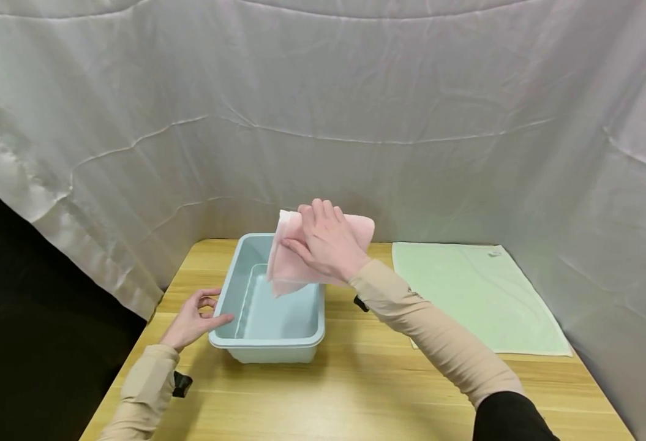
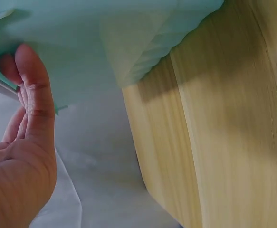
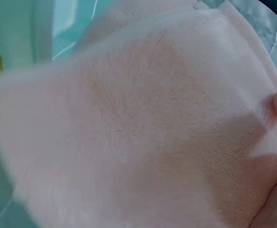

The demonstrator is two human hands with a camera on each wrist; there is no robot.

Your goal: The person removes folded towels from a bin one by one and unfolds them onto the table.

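A folded pink towel (image 1: pixel 295 263) is held up over the right side of a light blue plastic basin (image 1: pixel 270 343). My right hand (image 1: pixel 330 242) grips it from above, its thumb toward the basin. Close up in the right wrist view, the fluffy towel (image 3: pixel 128 128) fills most of the picture, and its folded edges show. My left hand (image 1: pixel 193 315) holds the basin's left rim, with the thumb over the edge and the fingers along the outside. In the left wrist view the hand (image 2: pixel 29 128) is beside the basin wall (image 2: pixel 81 61).
A light green towel (image 1: pixel 466 294) lies spread flat on the right of the wooden table (image 1: pixel 334 392). Grey curtains (image 1: pixel 356 110) hang behind the table and at its sides. A black cloth area (image 1: pixel 36 318) is at the far left.
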